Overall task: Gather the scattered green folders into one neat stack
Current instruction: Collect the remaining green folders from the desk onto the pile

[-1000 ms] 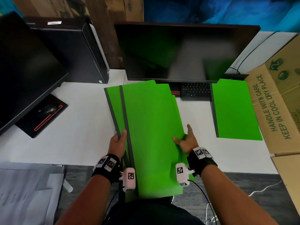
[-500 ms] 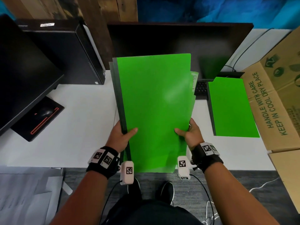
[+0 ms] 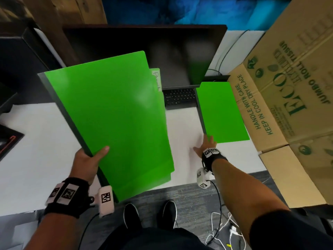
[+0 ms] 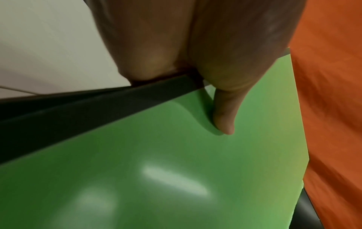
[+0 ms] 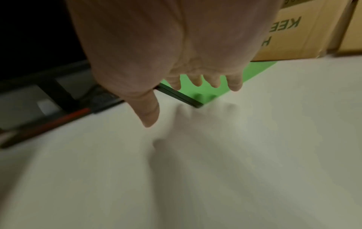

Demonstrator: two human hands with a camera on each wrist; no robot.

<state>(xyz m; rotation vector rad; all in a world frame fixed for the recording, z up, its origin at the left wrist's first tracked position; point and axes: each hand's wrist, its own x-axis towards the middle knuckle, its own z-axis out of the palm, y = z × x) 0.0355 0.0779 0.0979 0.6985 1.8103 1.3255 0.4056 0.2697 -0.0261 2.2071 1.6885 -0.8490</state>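
The step in hand looks like the pickup of the last loose folder: the person's left hand [image 3: 86,159] grips a bundle of green folders [image 3: 115,120] by its dark spine edge, thumb pressed on the top cover and fingers hidden beneath, and holds it tilted above the white desk [image 3: 36,141]. The bundle is not yet square, since a lower folder's tab and corners stick out past the top cover at the far and near right. The right hand [image 3: 207,147] reaches with fingers spread and holding nothing toward the near left corner of a single green folder [image 3: 221,112], which lies flat on the desk to the right; in the right wrist view the fingertips hang just over that corner, and contact cannot be confirmed. The next move probably calls for getting fingers under the dark spine edge, or sliding the folder toward the desk's front edge, because a thin cover lying flat gives little to grasp. A large cardboard box [image 3: 281,109] stands just beside the folder's right side and limits access from there. A keyboard [image 3: 180,98] under a dark monitor [image 3: 162,55] sits just left of the folder's far end, so a careless sweep could catch it.
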